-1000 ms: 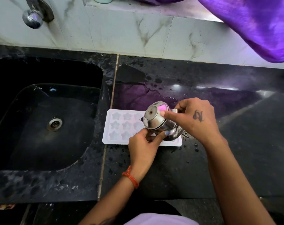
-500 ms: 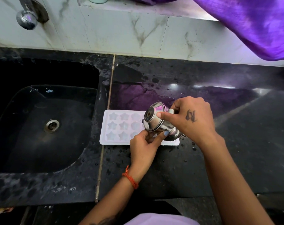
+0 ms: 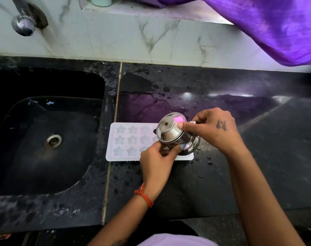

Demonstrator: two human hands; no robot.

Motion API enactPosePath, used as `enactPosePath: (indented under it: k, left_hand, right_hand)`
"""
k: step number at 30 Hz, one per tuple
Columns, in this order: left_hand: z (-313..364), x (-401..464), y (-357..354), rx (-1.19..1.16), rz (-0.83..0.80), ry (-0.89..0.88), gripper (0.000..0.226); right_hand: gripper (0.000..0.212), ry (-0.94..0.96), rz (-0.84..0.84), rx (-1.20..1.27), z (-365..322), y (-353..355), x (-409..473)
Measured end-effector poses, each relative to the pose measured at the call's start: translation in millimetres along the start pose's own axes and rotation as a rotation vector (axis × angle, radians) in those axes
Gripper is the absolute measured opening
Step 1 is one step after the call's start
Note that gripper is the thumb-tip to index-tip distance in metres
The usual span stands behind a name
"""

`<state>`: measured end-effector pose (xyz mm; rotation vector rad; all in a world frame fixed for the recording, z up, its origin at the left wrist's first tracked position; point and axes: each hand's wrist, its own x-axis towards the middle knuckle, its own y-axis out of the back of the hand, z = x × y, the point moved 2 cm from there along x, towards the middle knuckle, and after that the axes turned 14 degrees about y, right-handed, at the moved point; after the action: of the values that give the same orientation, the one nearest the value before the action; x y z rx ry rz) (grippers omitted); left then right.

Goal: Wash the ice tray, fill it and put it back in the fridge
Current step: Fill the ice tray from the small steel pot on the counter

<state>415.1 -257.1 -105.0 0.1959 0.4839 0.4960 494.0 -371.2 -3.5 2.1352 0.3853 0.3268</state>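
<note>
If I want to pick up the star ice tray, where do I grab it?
Probably by the flat rim at the short left end of the ice tray, coming from the sink side. That end lies bare on the counter; both hands and the steel cup crowd the right end.

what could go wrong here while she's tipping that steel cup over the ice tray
1. The steel cup is tipped steeply over the right end of the ice tray; water may overshoot the star moulds onto the already wet counter.
2. The left hand rests at the tray's near edge under the cup, so a fast pour may splash off it.
3. The right hand grips a wet cup, which might slip.
</note>
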Motion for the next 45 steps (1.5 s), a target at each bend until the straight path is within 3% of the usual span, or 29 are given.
enactPosePath:
  k: [16, 28, 36, 41, 45]
  left_hand:
    - [-1, -2, -17, -0.096, -0.15, 0.035, 0.03]
    - [-6, -3, -29, -0.295, -0.298, 0.136, 0.058]
    - [0, -5, -29, -0.211, -0.231, 0.086, 0.06]
    - [8, -8, -28, -0.071, -0.151, -0.002, 0.039]
    - [12, -9, -29, -0.052, -0.147, -0.028, 0.035]
  right_hand:
    - [0.039, 0.0, -0.013, -0.119, 2, 8, -7]
    - [0.042, 0.046, -0.012, -0.247, -6, 10, -10]
    - [0.041, 0.0, -0.011, -0.127, 10, 18, -11]
    - [0.042, -0.055, 0.019, -0.018, 23, 22, -13]
    - [0.042, -0.064, 0.039, 0.0, 28, 25, -16]
